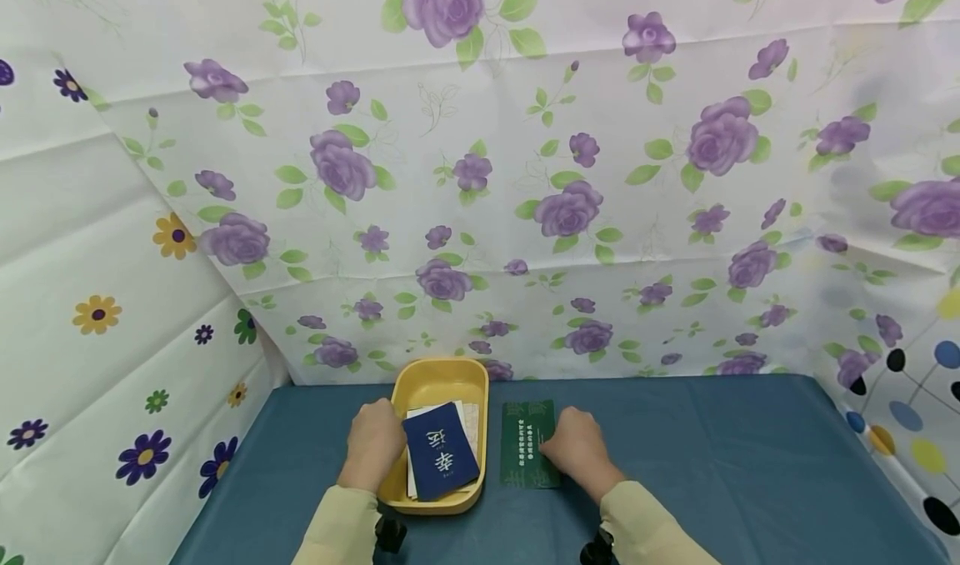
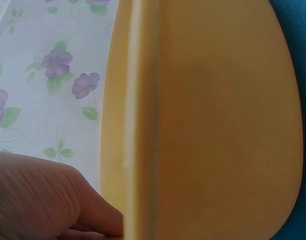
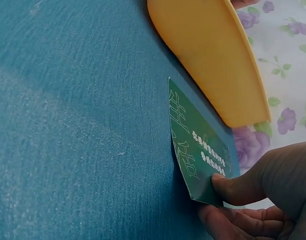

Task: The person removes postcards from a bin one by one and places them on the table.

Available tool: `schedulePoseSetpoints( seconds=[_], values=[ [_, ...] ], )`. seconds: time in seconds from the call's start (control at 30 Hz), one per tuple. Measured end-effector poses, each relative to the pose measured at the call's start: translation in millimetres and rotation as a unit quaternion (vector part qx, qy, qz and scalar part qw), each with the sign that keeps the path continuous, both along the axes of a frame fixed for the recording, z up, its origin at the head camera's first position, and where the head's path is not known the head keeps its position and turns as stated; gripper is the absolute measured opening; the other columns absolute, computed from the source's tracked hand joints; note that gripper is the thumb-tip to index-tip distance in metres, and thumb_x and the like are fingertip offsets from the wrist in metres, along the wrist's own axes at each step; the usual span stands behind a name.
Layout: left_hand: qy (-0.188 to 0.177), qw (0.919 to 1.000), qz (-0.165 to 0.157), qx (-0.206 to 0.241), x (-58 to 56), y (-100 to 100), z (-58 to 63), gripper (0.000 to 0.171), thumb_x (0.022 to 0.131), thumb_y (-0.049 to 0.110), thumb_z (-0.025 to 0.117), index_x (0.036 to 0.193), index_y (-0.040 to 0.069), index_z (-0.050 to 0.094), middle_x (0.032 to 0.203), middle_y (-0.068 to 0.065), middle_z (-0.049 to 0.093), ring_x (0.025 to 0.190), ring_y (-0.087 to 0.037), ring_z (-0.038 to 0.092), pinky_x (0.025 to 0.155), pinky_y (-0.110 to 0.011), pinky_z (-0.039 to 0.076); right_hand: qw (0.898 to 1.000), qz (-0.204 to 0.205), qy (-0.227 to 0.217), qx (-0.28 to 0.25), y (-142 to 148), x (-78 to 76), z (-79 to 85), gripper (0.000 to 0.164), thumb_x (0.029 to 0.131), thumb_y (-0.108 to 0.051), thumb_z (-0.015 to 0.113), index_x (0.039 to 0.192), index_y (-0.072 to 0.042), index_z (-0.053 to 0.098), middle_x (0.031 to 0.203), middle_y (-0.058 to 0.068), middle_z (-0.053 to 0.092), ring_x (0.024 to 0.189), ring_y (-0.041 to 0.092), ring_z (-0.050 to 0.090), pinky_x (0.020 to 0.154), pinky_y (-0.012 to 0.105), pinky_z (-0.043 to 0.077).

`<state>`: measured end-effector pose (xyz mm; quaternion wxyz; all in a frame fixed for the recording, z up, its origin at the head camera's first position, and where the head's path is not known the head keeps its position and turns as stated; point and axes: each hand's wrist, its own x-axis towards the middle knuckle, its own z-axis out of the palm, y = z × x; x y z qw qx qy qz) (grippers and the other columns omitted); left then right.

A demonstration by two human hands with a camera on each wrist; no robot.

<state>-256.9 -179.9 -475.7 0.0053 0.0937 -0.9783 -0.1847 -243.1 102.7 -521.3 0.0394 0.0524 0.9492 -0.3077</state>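
A yellow plastic tray [image 1: 480,432] stands on the blue-covered table, and my left hand [image 1: 377,436] grips its left rim. Inside it a dark blue card [image 1: 442,452] with white characters lies over paler cards or papers [image 1: 471,419]. Just right of the tray, my right hand [image 1: 577,447] pinches a green card [image 3: 198,145] by its right edge, thumb on the printed face and fingers beneath. White characters run across the card. The tray's outer wall [image 2: 228,120] fills much of the left wrist view, where only part of the left hand [image 2: 37,200] shows.
The blue tablecloth [image 1: 712,457] stretches out to both sides. A white sheet with purple roses [image 1: 566,207] hangs behind the table. Another flowered sheet [image 1: 135,365] closes off the left side, and a dotted one [image 1: 907,415] the right.
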Motion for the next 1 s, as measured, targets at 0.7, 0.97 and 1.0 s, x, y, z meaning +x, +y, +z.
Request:
schedulePoseSetpoints(
  seconds=[0.7, 0.97, 1.0],
  values=[
    [0.007, 0.9999, -0.005, -0.008, -1.9, -0.7, -3.2, 0.007, 0.081, -0.002, 0.057, 0.085, -0.005, 0.063, 0.069, -0.013, 0.061, 0.055, -0.02, 0.06, 0.041, -0.029, 0.039, 0.996, -0.003, 0.013, 0.09, -1.0, -5.0, -1.7, 0.034, 0.069, -0.028, 0.081, 0.088, -0.004, 0.065, 0.063, 0.004, 0.057, 0.05, 0.015, 0.053, 0.043, 0.031, 0.043],
    [0.01, 0.9999, -0.004, -0.009, -2.0, -0.7, -4.0, 0.007, 0.082, -0.001, 0.058, 0.084, -0.004, 0.063, 0.069, -0.013, 0.062, 0.055, -0.02, 0.061, 0.041, -0.029, 0.04, 0.996, -0.002, 0.004, 0.086, -2.6, -4.8, 0.5, 0.03, 0.069, -0.028, 0.081, 0.083, -0.006, 0.066, 0.061, 0.003, 0.057, 0.049, 0.015, 0.052, 0.044, 0.031, 0.044],
    [0.009, 0.9999, -0.003, -0.01, -1.7, -0.6, -3.8, 0.007, 0.082, -0.001, 0.058, 0.084, -0.004, 0.064, 0.069, -0.014, 0.062, 0.055, -0.021, 0.061, 0.041, -0.029, 0.04, 0.996, -0.001, 0.003, 0.084, -2.7, -5.1, 1.1, 0.03, 0.07, -0.027, 0.081, 0.084, -0.005, 0.066, 0.063, 0.004, 0.058, 0.049, 0.015, 0.053, 0.045, 0.032, 0.045]
  ],
)
